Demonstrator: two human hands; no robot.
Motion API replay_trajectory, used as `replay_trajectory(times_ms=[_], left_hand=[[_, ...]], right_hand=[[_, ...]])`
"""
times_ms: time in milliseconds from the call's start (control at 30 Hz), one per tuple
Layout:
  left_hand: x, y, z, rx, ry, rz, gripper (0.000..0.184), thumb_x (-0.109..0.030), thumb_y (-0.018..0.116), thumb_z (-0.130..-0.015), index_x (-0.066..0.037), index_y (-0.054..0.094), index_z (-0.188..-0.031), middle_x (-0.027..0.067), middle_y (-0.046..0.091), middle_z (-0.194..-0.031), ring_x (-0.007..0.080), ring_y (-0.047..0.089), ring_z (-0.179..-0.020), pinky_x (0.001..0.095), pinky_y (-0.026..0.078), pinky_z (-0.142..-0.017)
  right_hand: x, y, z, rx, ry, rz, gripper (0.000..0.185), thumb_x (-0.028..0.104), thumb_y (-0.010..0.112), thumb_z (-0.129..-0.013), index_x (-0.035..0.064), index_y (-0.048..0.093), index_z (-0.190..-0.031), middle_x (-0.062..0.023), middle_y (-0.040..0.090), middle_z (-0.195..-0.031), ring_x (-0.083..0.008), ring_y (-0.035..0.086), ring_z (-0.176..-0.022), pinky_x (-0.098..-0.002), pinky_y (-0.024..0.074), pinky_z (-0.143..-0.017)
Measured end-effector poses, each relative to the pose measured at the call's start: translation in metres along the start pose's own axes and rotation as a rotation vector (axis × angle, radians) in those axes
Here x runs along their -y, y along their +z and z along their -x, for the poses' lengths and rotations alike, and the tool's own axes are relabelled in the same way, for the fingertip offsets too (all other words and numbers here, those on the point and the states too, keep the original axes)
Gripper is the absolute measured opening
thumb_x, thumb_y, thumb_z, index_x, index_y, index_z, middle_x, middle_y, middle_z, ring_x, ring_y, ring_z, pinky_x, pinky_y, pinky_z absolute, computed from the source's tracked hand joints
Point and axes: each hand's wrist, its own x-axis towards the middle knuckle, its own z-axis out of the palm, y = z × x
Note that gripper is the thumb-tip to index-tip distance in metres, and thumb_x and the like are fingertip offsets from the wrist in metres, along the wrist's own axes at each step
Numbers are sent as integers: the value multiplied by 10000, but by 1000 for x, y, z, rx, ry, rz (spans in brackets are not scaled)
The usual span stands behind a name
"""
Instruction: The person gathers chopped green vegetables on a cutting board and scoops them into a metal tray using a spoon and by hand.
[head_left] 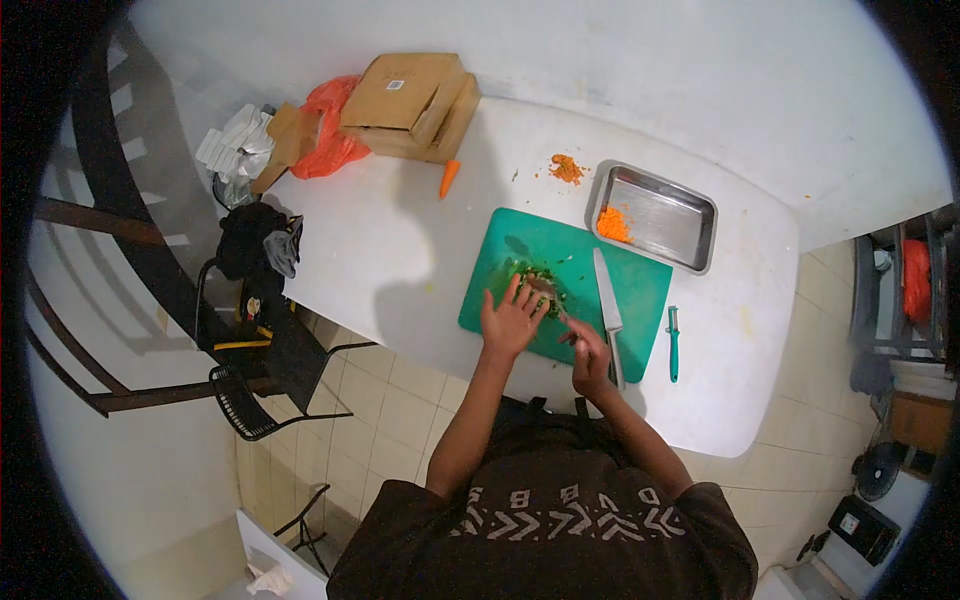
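Chopped green leaves (541, 280) lie in a small heap on the green cutting board (630, 285). Over the heap's near left side, my left hand (511, 320) is spread flat with its fingers apart, holding nothing. My right hand (590, 358) is just to the right, near the board's front edge, with its fingers curled and one fingertip pointing toward the leaves; what it holds, if anything, is too small to tell. A knife (606, 300) with a metal handle rests on the board's right part, its handle beside my right hand.
Behind the board stands a metal tray (665, 222) with chopped carrot (614, 225). Orange scraps (566, 169) and a carrot (449, 179) lie on the white table (370, 230). A green peeler (674, 345) is at right, cardboard boxes (405, 95) and a red bag (330, 128) at back left.
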Motion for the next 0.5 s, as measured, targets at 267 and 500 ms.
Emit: replay_trajectory(times_ms=[267,500], left_hand=[[-12,8,-5,184,45,54,747,-643,371,-1032,-99,413,-1541,98,216,-1694,349,181,-1559,592,208,-1233],[-17,5,-5,113,72,5,689,-608,366,-1048,-92,472,-1491,98,269,-1679,347,223,-1545,592,269,-1200]], right_hand=[[-29,-16,25,252,37,134,290,62,493,-1032,43,622,-1292,-216,666,-1294,-327,708,-872,-422,564,-799],[-29,-14,10,129,158,84,282,80,503,-1039,60,630,-1290,-219,663,-1297,-362,716,-959,-452,562,-878]])
